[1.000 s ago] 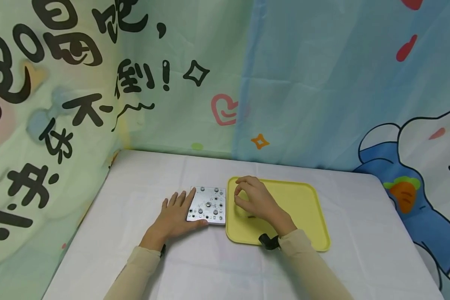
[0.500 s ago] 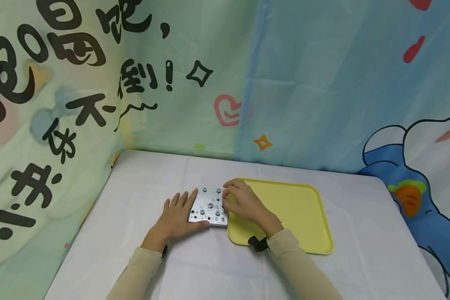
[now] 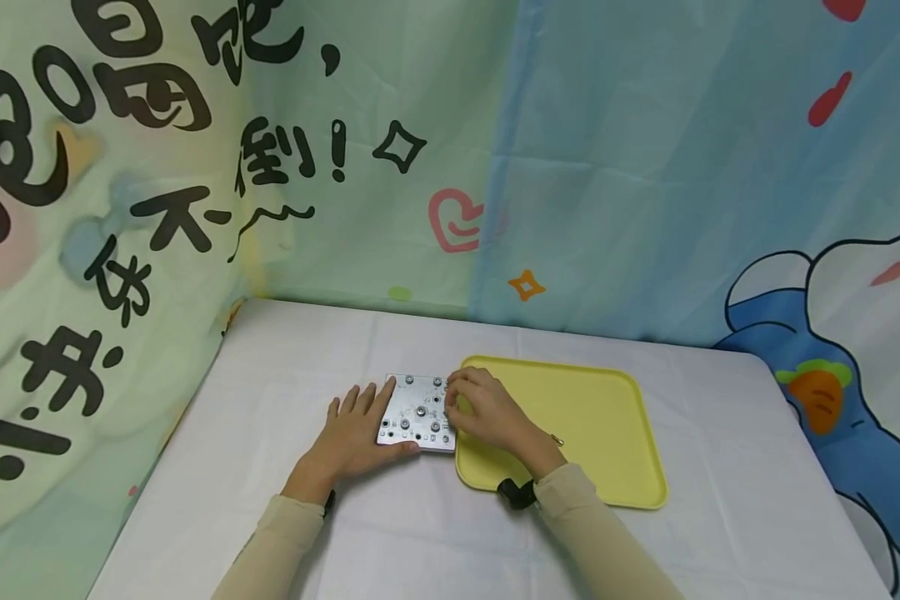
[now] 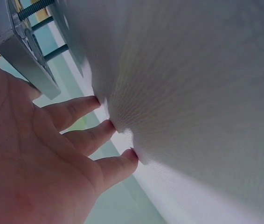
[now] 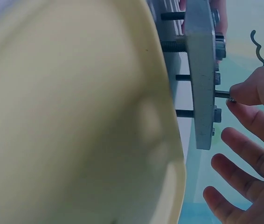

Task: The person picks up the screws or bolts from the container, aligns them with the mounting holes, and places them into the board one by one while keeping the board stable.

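A silver metal plate (image 3: 412, 408) studded with several screws lies on the table, raised on screw shanks that show below it in the right wrist view. My left hand (image 3: 360, 429) is spread flat at its left side, index finger at the far corner and thumb along the near edge; the other fingertips (image 4: 131, 156) touch the cloth. At the plate's right side, my right hand (image 3: 487, 408) pinches a thin screw (image 5: 222, 94) between thumb and forefinger. The screw stands upright from the plate's top face, its lower end hidden in the plate.
A yellow tray (image 3: 600, 417) sits right beside the plate, under my right wrist. A small brass-coloured screw (image 3: 558, 441) lies in it. White cloth covers the table (image 3: 390, 533); printed curtains (image 3: 607, 167) hang behind and to the left.
My right hand has moved left from above the tray to the plate's right edge and now stays there with the screw. The left hand has kept its hold on the plate.
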The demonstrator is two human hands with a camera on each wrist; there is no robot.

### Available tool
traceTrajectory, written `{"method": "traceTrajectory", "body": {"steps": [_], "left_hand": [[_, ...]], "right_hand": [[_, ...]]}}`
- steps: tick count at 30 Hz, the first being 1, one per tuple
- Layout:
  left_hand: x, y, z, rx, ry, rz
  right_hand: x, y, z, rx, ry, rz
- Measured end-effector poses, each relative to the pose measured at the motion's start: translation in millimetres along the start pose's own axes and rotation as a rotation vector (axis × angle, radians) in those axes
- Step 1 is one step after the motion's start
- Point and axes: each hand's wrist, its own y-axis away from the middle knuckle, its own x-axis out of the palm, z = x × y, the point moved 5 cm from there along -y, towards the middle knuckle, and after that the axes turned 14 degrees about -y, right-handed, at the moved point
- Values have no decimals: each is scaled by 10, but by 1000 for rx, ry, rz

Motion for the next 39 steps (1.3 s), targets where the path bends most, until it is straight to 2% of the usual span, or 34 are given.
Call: {"method": "traceTrajectory", "body": {"steps": [8, 13, 19, 24, 32, 39], "left_hand": [[7, -1, -17, 3, -6, 0], [7, 2, -23, 9, -9, -8], [2, 7, -24, 16, 7, -17], [2, 7, -22, 16, 10, -16], [-20, 21, -34, 14, 20, -4], [-4, 18, -24, 15, 10, -7]], "right_hand": [[-58, 87, 9, 9, 40, 2], [-244, 200, -31, 57, 78, -24], [-477, 414, -143, 66, 120, -46], [-597, 596, -269, 123, 148, -38], [-597, 800, -389, 203, 125, 5], [-519, 842, -447, 219, 126, 61]]}}
